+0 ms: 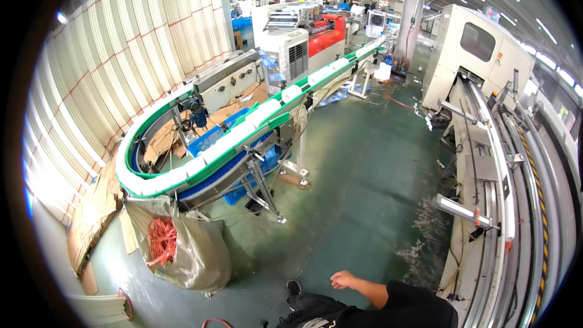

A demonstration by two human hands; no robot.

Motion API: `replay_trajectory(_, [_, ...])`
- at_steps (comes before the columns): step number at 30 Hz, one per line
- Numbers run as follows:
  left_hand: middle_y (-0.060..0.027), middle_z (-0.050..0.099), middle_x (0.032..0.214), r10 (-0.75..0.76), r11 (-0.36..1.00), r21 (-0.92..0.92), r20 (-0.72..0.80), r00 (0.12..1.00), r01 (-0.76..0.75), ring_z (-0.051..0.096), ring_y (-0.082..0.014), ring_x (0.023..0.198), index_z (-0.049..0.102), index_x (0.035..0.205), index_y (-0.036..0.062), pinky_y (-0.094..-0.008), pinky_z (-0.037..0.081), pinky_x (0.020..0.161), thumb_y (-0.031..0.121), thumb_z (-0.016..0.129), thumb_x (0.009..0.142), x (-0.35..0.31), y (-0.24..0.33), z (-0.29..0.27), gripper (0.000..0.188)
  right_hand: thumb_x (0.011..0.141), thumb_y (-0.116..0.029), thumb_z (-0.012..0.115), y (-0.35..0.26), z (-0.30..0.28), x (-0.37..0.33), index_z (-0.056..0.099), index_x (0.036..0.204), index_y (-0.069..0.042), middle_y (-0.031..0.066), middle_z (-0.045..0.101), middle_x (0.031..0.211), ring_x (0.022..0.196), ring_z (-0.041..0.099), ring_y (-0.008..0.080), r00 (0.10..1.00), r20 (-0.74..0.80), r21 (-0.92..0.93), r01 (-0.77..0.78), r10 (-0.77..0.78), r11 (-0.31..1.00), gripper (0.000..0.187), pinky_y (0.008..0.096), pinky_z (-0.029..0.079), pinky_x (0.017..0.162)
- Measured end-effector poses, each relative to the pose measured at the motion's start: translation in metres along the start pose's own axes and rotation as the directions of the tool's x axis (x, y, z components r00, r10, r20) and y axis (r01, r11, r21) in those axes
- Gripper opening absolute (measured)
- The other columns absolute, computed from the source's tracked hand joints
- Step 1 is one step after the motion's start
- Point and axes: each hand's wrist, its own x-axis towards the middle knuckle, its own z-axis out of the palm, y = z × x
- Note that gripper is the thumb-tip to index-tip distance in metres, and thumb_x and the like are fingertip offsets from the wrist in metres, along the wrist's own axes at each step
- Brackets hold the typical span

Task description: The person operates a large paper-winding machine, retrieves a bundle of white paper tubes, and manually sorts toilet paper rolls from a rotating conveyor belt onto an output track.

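Observation:
My right hand [344, 279] hangs over the green floor, its bare forearm running out of a black short sleeve. The fingers are curled in loosely and nothing shows in them. It touches nothing and is nearest to my own leg and dark shoe [293, 287]. My left hand is outside the picture. To the left, a curved conveyor [130, 185] with green side rails carries a row of white rolls [242, 133]. Beneath its near bend stands a pale woven sack [209, 255] with red strips [161, 238] in its mouth.
On the right stands a long machine with metal rails [486, 206] and a cream cabinet [473, 48]. A metal cylinder [455, 206] juts from it toward the floor. Conveyor legs [264, 191], blue crates [212, 136] and flattened cardboard [94, 225] lie left. A pillar [413, 12] rises beyond.

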Motion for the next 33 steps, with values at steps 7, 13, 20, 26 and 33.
replay_trajectory(7, [-0.0073, 0.06, 0.073, -0.542, 0.709, -0.457, 0.132, 0.83, 0.536, 0.059, -0.0223, 0.066, 0.06, 0.079, 0.0057, -0.039, 0.044, 0.054, 0.014, 0.068, 0.08, 0.226, -0.022, 0.006, 0.011, 0.086, -0.018, 0.057, -0.067, 0.001, 0.035, 0.064, 0.112, -0.007, 0.0107, 0.07, 0.098, 0.083, 0.068, 0.0229, 0.993, 0.102, -0.428, 0.1, -0.063, 0.898, 0.03, 0.035, 0.054, 0.069])
replay_trajectory(13, [-0.0145, 0.071, 0.089, -0.397, 0.917, 0.026, 0.173, 0.901, 0.399, 0.068, -0.027, 0.08, 0.071, 0.092, 0.002, -0.0376, 0.053, 0.065, 0.015, 0.061, 0.074, 0.411, 0.026, 0.087, 0.024, 0.086, -0.02, 0.054, -0.225, -0.1, 0.036, 0.063, 0.116, -0.006, 0.0156, 0.069, 0.101, 0.09, 0.066, 0.0317, 0.805, -0.196, -0.608, 0.349, -0.561, 0.713, 0.034, 0.0383, 0.052, 0.08])
replay_trajectory(20, [-0.0179, 0.068, 0.107, -0.138, 0.973, 0.23, 0.586, 0.799, -0.001, 0.065, -0.0295, 0.102, 0.06, 0.122, 0.0018, -0.0362, 0.05, 0.092, 0.028, 0.062, 0.082, 0.595, 0.217, 0.2, 0.048, 0.086, -0.019, 0.059, -0.275, -0.221, 0.08, 0.065, 0.108, -0.003, 0.0085, 0.069, 0.084, 0.075, 0.065, 0.0171, 0.8, -0.398, -0.48, 0.235, -0.448, 0.845, 0.027, 0.0315, 0.052, 0.069])
replay_trajectory(26, [-0.0151, 0.068, 0.11, 0.025, 0.908, 0.142, 0.92, 0.39, -0.393, 0.065, -0.0287, 0.102, 0.056, 0.127, 0.0039, -0.0375, 0.05, 0.091, 0.034, 0.062, 0.084, 0.724, 0.341, 0.351, 0.053, 0.088, -0.027, 0.059, -0.165, -0.232, 0.087, 0.066, 0.079, -0.007, 0.0061, 0.063, 0.066, 0.055, 0.058, 0.0154, 0.847, -0.423, 0.356, -0.173, 0.324, 0.918, 0.023, 0.0326, 0.048, 0.053])
replay_trajectory(33, [-0.014, 0.069, 0.107, 0.089, 0.944, 0.05, 0.912, 0.401, -0.325, 0.065, -0.0277, 0.1, 0.062, 0.119, 0.0043, -0.0359, 0.05, 0.089, 0.032, 0.063, 0.084, 0.872, 0.448, 0.538, 0.045, 0.085, -0.024, 0.06, -0.199, -0.363, 0.13, 0.066, 0.079, -0.006, 0.0076, 0.063, 0.066, 0.055, 0.058, 0.0153, 0.751, -0.245, 0.615, -0.368, 0.613, 0.697, 0.019, 0.0323, 0.047, 0.052])
